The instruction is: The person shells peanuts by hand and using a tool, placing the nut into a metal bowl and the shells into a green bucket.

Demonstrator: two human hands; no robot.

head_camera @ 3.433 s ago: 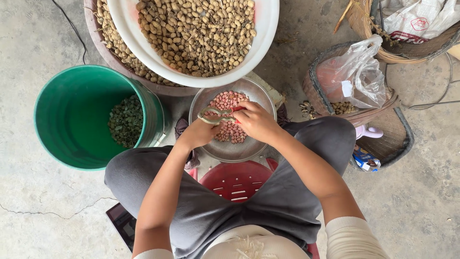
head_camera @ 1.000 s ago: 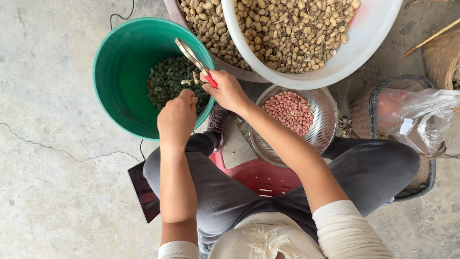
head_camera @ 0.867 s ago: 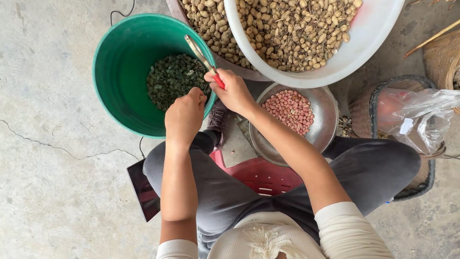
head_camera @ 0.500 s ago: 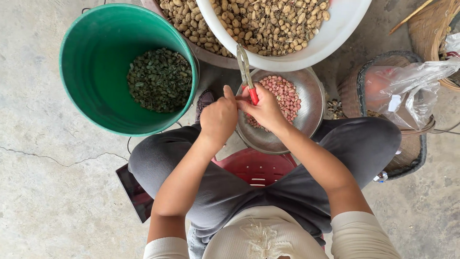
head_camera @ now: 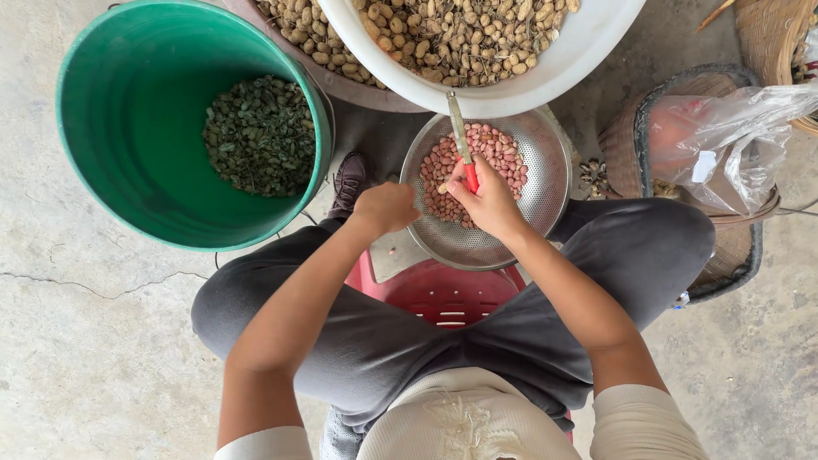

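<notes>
Right hand [head_camera: 492, 200] fingers clasp the red-handled tool [head_camera: 462, 140] over the colander [head_camera: 545, 183] — left hand [head_camera: 385, 207] curled beside it.

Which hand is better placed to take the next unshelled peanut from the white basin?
Probably the left hand: it looks free, beside the metal strainer. The right hand holds the red-handled sheller tool, pointing toward the white basin.
</notes>
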